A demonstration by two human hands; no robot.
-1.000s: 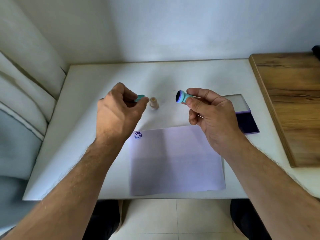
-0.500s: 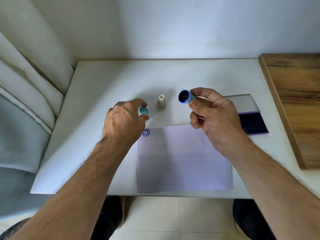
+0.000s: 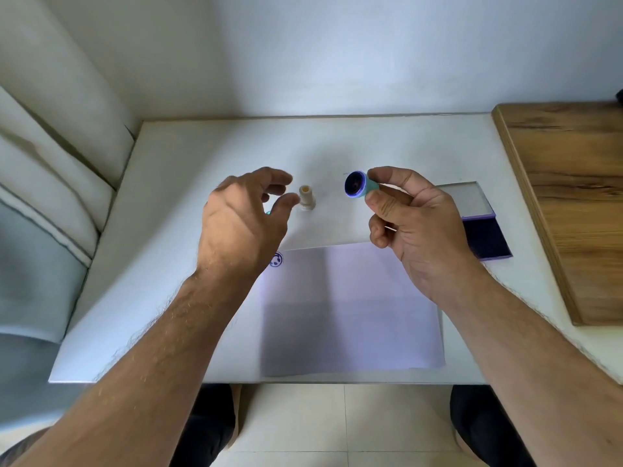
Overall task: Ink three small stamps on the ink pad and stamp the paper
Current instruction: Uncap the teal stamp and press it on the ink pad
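My right hand (image 3: 413, 227) pinches a small teal stamp (image 3: 358, 185) above the table, its dark inked face turned toward me. My left hand (image 3: 244, 220) hovers with fingers apart, holding nothing; a sliver of a teal cap (image 3: 268, 213) shows on the table under it. A beige stamp (image 3: 306, 198) stands upright just right of the left fingertips. The white paper (image 3: 350, 311) lies near the front edge with one round blue print (image 3: 276, 260) at its top left corner. The open ink pad (image 3: 488, 235) sits to the right, partly behind my right hand.
The white table (image 3: 175, 203) ends at a wall behind and at a cushioned seat (image 3: 43, 183) on the left. A wooden board (image 3: 569, 197) lies along the right side. The ink pad's lid (image 3: 467, 200) lies open behind the pad.
My left hand lowered the teal cap to the table and let go, its fingers now spread. My right hand has kept the teal stamp raised, turning its face more toward me.
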